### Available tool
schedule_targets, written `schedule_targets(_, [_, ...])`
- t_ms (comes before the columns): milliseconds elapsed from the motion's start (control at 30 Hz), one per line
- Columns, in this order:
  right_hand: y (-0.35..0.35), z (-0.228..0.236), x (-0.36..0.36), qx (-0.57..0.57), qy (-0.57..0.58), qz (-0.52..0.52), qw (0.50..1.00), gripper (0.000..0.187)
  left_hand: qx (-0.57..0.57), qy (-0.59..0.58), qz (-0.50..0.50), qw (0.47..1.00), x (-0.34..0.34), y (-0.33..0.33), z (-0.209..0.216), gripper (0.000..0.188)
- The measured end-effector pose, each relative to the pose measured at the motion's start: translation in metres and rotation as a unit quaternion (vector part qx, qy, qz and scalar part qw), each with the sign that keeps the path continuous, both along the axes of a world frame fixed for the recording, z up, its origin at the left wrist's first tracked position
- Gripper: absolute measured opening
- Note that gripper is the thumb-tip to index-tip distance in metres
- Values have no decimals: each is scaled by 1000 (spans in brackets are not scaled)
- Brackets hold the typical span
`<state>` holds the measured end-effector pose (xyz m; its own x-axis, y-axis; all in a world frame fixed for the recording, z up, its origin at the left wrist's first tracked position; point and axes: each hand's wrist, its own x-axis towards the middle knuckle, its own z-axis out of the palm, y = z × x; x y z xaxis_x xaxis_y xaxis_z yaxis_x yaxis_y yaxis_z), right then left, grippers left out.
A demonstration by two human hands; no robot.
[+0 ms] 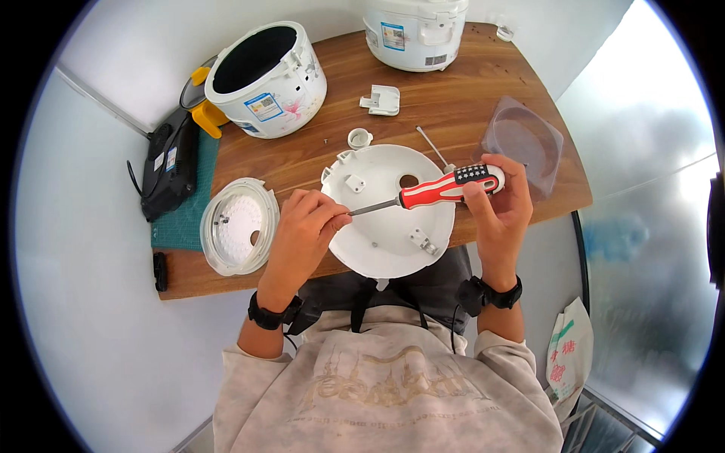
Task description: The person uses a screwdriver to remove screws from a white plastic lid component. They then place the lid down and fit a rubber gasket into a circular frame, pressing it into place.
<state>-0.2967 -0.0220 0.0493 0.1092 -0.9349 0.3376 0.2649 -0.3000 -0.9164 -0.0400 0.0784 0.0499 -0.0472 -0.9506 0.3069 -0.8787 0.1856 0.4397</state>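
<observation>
A screwdriver with a red, white and dark-blue starred handle lies level above a white round rice cooker lid shell. My right hand is closed around the end of its handle. At the other end, my left hand pinches the shaft's tip between thumb and fingers; whether a screw is there too is hidden. The shell rests hollow side up at the table's near edge, with a hole and small white fittings inside. Left of my left hand sits a round lid part with a clear rim.
A rice cooker body stands open at the back left, another white cooker at the back. A white plastic piece, a small round cap, a second screwdriver and a clear plastic tray lie on the wooden table.
</observation>
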Motion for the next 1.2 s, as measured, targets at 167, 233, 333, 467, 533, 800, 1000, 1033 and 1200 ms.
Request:
schedule_targets(167, [-4,2,-12,-19,4,-26,999,39,15,-10,-3,1000,-2,0,-5,12])
schedule_targets(233, [-4,3,-17,-24,12,-35,999,39,5,-25,-8,1000,-3,-1,-7,13])
schedule_targets(333, [-3,4,-20,-41,42,-47,997,40,-10,-43,-16,999,-6,-2,-6,17])
schedule_targets(467, [-3,1,-22,-54,51,-59,996,40,-3,-46,-26,999,-6,-4,-9,21])
schedule_targets(533, [-3,1,-25,-51,48,-61,996,41,0,-36,-25,999,-4,-3,-8,19])
schedule_targets(800, [-4,9,-19,-57,61,-41,996,41,15,181,127,975,22,-17,-14,29])
schedule_targets(1000, [-14,36,10,-136,213,-21,967,41,203,426,136,871,38,-52,-45,48])
schedule_targets(1033, [-17,38,16,-163,219,-16,962,41,210,455,130,856,40,-55,-49,47])
schedule_targets(1200, [-26,44,41,-242,232,13,942,41,269,568,87,773,41,-65,-64,44])
